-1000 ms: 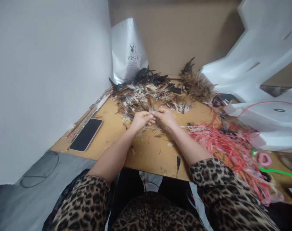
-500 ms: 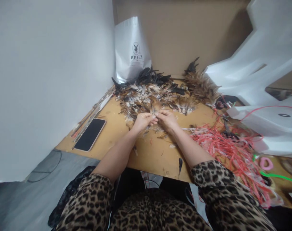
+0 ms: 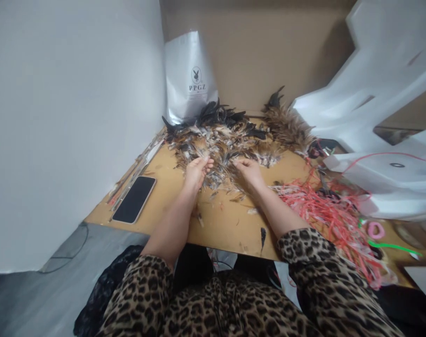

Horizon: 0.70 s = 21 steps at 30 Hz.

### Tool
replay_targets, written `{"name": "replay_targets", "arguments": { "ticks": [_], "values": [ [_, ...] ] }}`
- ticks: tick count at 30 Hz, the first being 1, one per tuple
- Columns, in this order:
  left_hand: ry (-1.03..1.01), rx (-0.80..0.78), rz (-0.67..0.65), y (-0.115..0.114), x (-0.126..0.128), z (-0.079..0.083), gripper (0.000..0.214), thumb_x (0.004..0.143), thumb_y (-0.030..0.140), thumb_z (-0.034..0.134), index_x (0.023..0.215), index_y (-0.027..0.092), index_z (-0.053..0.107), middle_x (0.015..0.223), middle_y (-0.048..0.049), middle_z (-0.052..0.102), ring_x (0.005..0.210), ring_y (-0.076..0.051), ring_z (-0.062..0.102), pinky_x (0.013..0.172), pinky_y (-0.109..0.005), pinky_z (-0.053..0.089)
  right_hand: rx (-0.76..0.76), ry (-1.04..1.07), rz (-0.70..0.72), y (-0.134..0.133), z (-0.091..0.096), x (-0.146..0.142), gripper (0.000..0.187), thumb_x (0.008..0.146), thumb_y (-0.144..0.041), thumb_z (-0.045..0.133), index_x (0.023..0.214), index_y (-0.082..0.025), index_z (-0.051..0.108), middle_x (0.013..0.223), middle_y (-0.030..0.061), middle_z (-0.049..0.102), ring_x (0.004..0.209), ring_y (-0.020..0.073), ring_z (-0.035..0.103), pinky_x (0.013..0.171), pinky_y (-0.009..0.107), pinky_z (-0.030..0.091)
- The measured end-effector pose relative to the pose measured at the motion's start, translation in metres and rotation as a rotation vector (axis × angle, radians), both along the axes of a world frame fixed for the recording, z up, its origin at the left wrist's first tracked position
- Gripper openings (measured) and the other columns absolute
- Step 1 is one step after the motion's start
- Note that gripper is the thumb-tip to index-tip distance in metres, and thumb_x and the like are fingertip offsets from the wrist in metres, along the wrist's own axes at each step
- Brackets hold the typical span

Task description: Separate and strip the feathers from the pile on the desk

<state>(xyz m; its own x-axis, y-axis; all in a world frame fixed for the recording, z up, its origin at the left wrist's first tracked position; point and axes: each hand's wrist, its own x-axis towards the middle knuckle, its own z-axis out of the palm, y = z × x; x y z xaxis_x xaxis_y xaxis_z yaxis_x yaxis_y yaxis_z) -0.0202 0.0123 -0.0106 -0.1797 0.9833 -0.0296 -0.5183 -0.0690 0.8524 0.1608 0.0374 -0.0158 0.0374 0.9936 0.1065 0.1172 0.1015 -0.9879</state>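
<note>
A loose pile of brown, black and whitish feathers [image 3: 220, 133] spreads over the wooden table in front of me. My left hand [image 3: 198, 172] is over the pile's near left side, thumb and forefinger pinched together and the other fingers curled. What that pinch holds is too small to make out. A short way to the right, my right hand [image 3: 248, 171] has its thumb and fingertips closed at a small dark feather [image 3: 231, 156]. The two hands are apart, with feathers lying between and beneath them.
A phone [image 3: 134, 200] lies at left beside thin sticks [image 3: 137, 166]. A silver-white bag [image 3: 190, 77] stands behind the pile. To the right are a bundle of brown feathers [image 3: 289, 126], tangled red strings [image 3: 325, 220], a pink ring [image 3: 376, 230] and white foam-like pieces [image 3: 370, 168].
My hands, together at the fingertips before, have drawn apart, the left going left and the right slightly right. The view has shifted slightly.
</note>
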Motion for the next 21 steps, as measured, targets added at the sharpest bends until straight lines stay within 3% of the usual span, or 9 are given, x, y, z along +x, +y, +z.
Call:
{"name": "replay_targets", "arguments": {
  "ticks": [3, 6, 12, 16, 19, 21],
  "values": [
    [-0.024, -0.006, -0.021, 0.0, 0.001, -0.001, 0.024, 0.064, 0.027, 0.07, 0.079, 0.011, 0.062, 0.073, -0.0038, 0.067, 0.056, -0.004, 0.057, 0.051, -0.014, 0.039, -0.009, -0.046, 0.007, 0.01, 0.003, -0.001, 0.03, 0.057, -0.04, 0.066, 0.073, -0.014, 0.064, 0.064, -0.0004, 0.06, 0.053, 0.0081, 0.045, 0.056, 0.023, 0.036],
    [-0.035, 0.002, -0.041, 0.0, 0.001, -0.003, 0.023, 0.064, 0.027, 0.069, 0.081, 0.011, 0.063, 0.073, -0.0039, 0.067, 0.057, -0.004, 0.057, 0.051, -0.014, 0.039, -0.092, -0.114, 0.012, 0.022, 0.011, -0.004, 0.036, 0.051, -0.039, 0.071, 0.077, -0.015, 0.063, 0.057, -0.0027, 0.056, 0.047, 0.0069, 0.041, 0.05, 0.022, 0.033],
    [-0.069, -0.007, -0.044, 0.003, -0.001, -0.007, 0.021, 0.066, 0.024, 0.068, 0.081, 0.011, 0.063, 0.073, -0.0044, 0.067, 0.058, -0.005, 0.058, 0.051, -0.014, 0.039, -0.198, -0.243, 0.091, 0.03, 0.029, -0.034, 0.025, 0.052, -0.034, 0.071, 0.052, -0.016, 0.053, 0.039, -0.0058, 0.042, 0.039, 0.0057, 0.033, 0.043, 0.022, 0.026],
    [-0.093, -0.021, -0.037, 0.005, -0.002, -0.009, 0.019, 0.066, 0.023, 0.068, 0.08, 0.011, 0.063, 0.072, -0.0039, 0.066, 0.057, -0.005, 0.058, 0.051, -0.014, 0.039, -0.209, -0.203, 0.108, 0.025, 0.043, -0.046, 0.025, 0.054, -0.031, 0.069, 0.048, -0.017, 0.049, 0.037, -0.0065, 0.04, 0.037, 0.0053, 0.032, 0.041, 0.022, 0.024],
    [-0.114, -0.02, -0.024, 0.005, -0.003, -0.01, 0.017, 0.067, 0.022, 0.067, 0.08, 0.011, 0.062, 0.072, -0.0041, 0.067, 0.057, -0.005, 0.058, 0.051, -0.015, 0.04, -0.178, -0.245, 0.211, 0.018, 0.058, -0.037, 0.026, 0.057, -0.035, 0.066, 0.049, -0.017, 0.05, 0.035, -0.0071, 0.036, 0.035, 0.0044, 0.025, 0.04, 0.023, 0.018],
    [-0.124, -0.023, -0.025, 0.005, -0.003, -0.011, 0.017, 0.067, 0.021, 0.067, 0.08, 0.011, 0.063, 0.072, -0.0041, 0.066, 0.057, -0.005, 0.058, 0.051, -0.015, 0.04, -0.092, -0.34, 0.259, 0.011, 0.065, -0.026, 0.025, 0.058, -0.035, 0.066, 0.049, -0.016, 0.052, 0.038, -0.0062, 0.039, 0.037, 0.0043, 0.028, 0.041, 0.022, 0.021]
  ]
}}
